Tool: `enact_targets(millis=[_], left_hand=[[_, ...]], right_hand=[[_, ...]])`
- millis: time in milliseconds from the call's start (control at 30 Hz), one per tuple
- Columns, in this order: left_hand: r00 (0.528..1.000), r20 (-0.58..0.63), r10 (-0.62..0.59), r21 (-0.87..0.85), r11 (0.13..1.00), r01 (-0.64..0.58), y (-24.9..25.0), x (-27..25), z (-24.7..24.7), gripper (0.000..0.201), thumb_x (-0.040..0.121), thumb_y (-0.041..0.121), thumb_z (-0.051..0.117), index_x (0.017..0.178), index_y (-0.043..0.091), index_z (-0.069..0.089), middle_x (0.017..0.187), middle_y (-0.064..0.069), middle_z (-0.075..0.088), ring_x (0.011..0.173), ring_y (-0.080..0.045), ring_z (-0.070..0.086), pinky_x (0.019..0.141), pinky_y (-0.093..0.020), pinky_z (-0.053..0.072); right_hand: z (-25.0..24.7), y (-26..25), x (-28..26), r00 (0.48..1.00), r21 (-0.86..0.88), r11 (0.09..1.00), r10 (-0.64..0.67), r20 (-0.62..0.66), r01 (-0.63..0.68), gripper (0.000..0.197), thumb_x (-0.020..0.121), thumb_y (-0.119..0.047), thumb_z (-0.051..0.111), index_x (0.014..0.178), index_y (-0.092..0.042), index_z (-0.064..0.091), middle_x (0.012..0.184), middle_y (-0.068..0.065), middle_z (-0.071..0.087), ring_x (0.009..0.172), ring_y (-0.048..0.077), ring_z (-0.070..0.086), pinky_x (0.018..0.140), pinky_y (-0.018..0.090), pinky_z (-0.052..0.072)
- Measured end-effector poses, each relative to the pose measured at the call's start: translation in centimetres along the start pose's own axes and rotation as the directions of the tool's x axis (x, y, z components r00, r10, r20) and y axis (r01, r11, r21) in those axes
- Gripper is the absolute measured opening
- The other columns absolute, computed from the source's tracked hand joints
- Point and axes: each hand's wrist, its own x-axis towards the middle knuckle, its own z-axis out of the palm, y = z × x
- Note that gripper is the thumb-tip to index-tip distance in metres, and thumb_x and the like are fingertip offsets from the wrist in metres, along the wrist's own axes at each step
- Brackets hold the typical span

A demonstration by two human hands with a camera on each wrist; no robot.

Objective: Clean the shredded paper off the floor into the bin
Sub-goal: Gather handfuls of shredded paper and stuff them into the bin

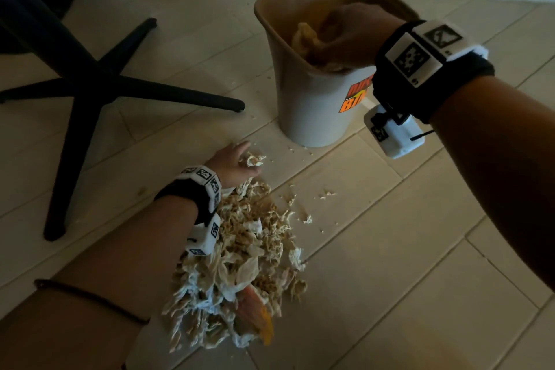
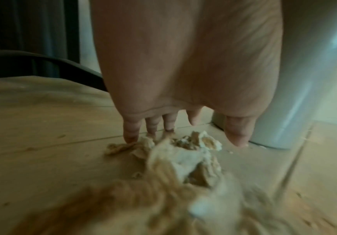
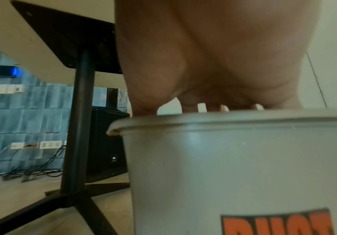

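Note:
A big pile of shredded paper (image 1: 246, 255) lies on the tiled floor under my left forearm. My left hand (image 1: 234, 164) rests at the pile's far end with fingers straight, fingertips (image 2: 130, 136) touching the floor and the nearest shreds (image 2: 183, 155). The beige bin (image 1: 312, 111) with an orange sticker stands just beyond, upright. My right hand (image 1: 357, 36) reaches down into the bin's mouth and grips a wad of shredded paper (image 1: 304, 36). In the right wrist view the bin rim (image 3: 224, 117) hides the fingertips of that hand (image 3: 194, 55).
A black star-shaped table base (image 1: 90, 81) stands to the left, one leg ending close to the bin. Small scraps (image 1: 326, 194) are scattered on the tiles right of the pile. A black speaker (image 3: 107, 143) and cables sit by the far wall.

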Motion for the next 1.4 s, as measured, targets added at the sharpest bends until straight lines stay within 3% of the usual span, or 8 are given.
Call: enact_targets(millis=[300, 667, 800, 900, 1033, 1200, 1300, 1400], left_hand=[[0.989, 0.145, 0.025, 0.428, 0.9, -0.086, 2.2, -5.0, 2.0, 0.073, 0.078, 0.074, 0.049, 0.144, 0.047, 0.031, 0.156, 0.003, 0.022, 0.14, -0.032, 0.03, 0.109, -0.054, 0.031], [0.991, -0.056, 0.124, 0.199, 0.974, -0.111, 0.3, -11.2, 1.5, 0.028, 0.079, 0.022, 0.076, 0.107, 0.025, 0.075, 0.115, 0.002, 0.072, 0.1, -0.016, 0.067, 0.084, -0.023, 0.05], [0.957, -0.252, 0.143, -0.015, 0.988, -0.152, -0.3, -13.0, 0.2, 0.025, 0.08, 0.031, 0.074, 0.104, 0.027, 0.074, 0.112, 0.005, 0.072, 0.099, -0.014, 0.067, 0.089, -0.03, 0.053], [0.905, -0.394, 0.158, -0.121, 0.968, -0.222, 0.4, -14.7, -1.1, 0.019, 0.086, 0.032, 0.069, 0.104, 0.026, 0.071, 0.099, 0.01, 0.071, 0.092, -0.01, 0.067, 0.077, -0.022, 0.051], [0.791, -0.596, 0.139, -0.236, 0.911, -0.338, 2.7, -17.1, -2.9, 0.021, 0.086, 0.032, 0.072, 0.106, 0.027, 0.072, 0.093, 0.012, 0.071, 0.084, -0.001, 0.065, 0.073, -0.011, 0.049], [0.702, -0.695, 0.155, -0.287, 0.835, -0.469, 5.3, -19.0, -2.8, 0.023, 0.086, 0.029, 0.073, 0.108, 0.023, 0.072, 0.099, 0.013, 0.072, 0.089, 0.001, 0.066, 0.078, -0.016, 0.055], [0.68, -0.712, 0.172, -0.271, 0.827, -0.492, 6.5, -19.5, -1.3, 0.022, 0.087, 0.03, 0.071, 0.108, 0.022, 0.07, 0.102, 0.01, 0.068, 0.093, -0.001, 0.064, 0.079, -0.02, 0.055], [0.661, -0.723, 0.2, -0.241, 0.824, -0.513, 6.9, -19.7, 0.7, 0.019, 0.088, 0.024, 0.07, 0.107, 0.022, 0.067, 0.1, 0.009, 0.063, 0.09, -0.002, 0.061, 0.078, -0.022, 0.055]], right_hand=[[-0.6, -1.6, -2.5, 0.985, -0.012, 0.991, -0.135, -0.108, 0.135, 0.042, 0.096, -0.047, 0.051, 0.117, -0.014, 0.066, 0.117, 0.006, 0.066, 0.106, 0.023, 0.061, 0.081, 0.029, 0.042], [3.6, -5.9, -11.7, 0.757, 0.186, 0.831, -0.354, -0.55, 0.524, 0.024, 0.097, -0.025, 0.05, 0.111, -0.016, 0.067, 0.109, 0.0, 0.059, 0.099, 0.01, 0.051, 0.081, 0.015, 0.037], [7.9, -6.2, -14.6, 0.861, 0.373, 0.804, -0.31, -0.403, 0.463, 0.021, 0.1, -0.026, 0.052, 0.114, -0.017, 0.065, 0.112, -0.001, 0.061, 0.096, 0.003, 0.051, 0.081, 0.008, 0.037], [11.2, -6.0, -15.5, 0.97, 0.556, 0.796, -0.174, -0.17, 0.24, 0.033, 0.098, -0.043, 0.053, 0.125, -0.025, 0.058, 0.122, -0.002, 0.055, 0.106, 0.009, 0.055, 0.089, 0.027, 0.048], [13.4, -6.5, -16.6, 0.992, 0.813, 0.569, 0.042, 0.121, -0.123, 0.053, 0.093, -0.061, 0.048, 0.137, -0.032, 0.045, 0.137, 0.002, 0.046, 0.117, 0.017, 0.052, 0.09, 0.03, 0.049], [14.2, -8.1, -17.7, 0.881, 0.877, 0.086, 0.033, 0.472, -0.473, 0.069, 0.085, -0.078, 0.039, 0.135, -0.031, 0.049, 0.132, -0.003, 0.06, 0.117, 0.024, 0.06, 0.097, 0.058, 0.047], [13.7, -8.5, -18.0, 0.853, 0.839, -0.15, -0.079, 0.517, -0.523, 0.068, 0.088, -0.075, 0.038, 0.104, -0.017, 0.069, 0.097, 0.005, 0.075, 0.09, 0.02, 0.072, 0.082, 0.044, 0.057], [13.5, -8.4, -17.6, 0.88, 0.857, -0.204, -0.067, 0.47, -0.473, 0.055, 0.092, -0.062, 0.048, 0.092, -0.01, 0.068, 0.08, 0.008, 0.07, 0.074, 0.019, 0.069, 0.062, 0.029, 0.054]])
